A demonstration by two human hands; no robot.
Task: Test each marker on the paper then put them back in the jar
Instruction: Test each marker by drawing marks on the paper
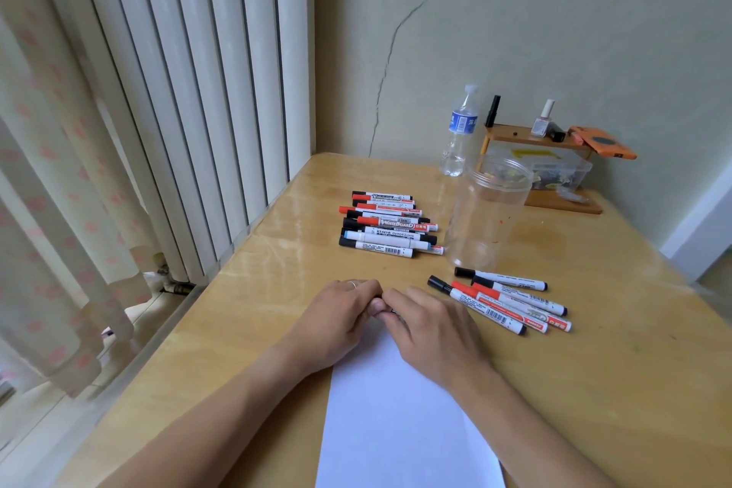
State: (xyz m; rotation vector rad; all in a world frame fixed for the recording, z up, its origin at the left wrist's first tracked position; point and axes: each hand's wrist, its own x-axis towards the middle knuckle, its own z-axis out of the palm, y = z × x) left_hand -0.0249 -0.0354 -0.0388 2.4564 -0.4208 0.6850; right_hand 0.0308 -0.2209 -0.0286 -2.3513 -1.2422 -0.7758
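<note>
The person's left hand and right hand meet over the far end of the paper, fingers curled inward around a marker of which only a sliver of printed barrel shows between them. Its long axis seems to run left to right, from one hand to the other, but which end carries the cap cannot be told. The pose suggests the cap being pulled off or pushed on, one hand on each part.

Such a marker is light, stiff and smooth plastic, a little slippery; it is best held at mid-barrel, with the other hand pinching the cap.

The clear jar stands upright and looks empty, beyond the paper and to its right. A stacked pile of markers lies just left of the jar, long axes left to right, most caps to the left. A looser group of markers lies in front of the jar, angled, caps toward the hands
</note>
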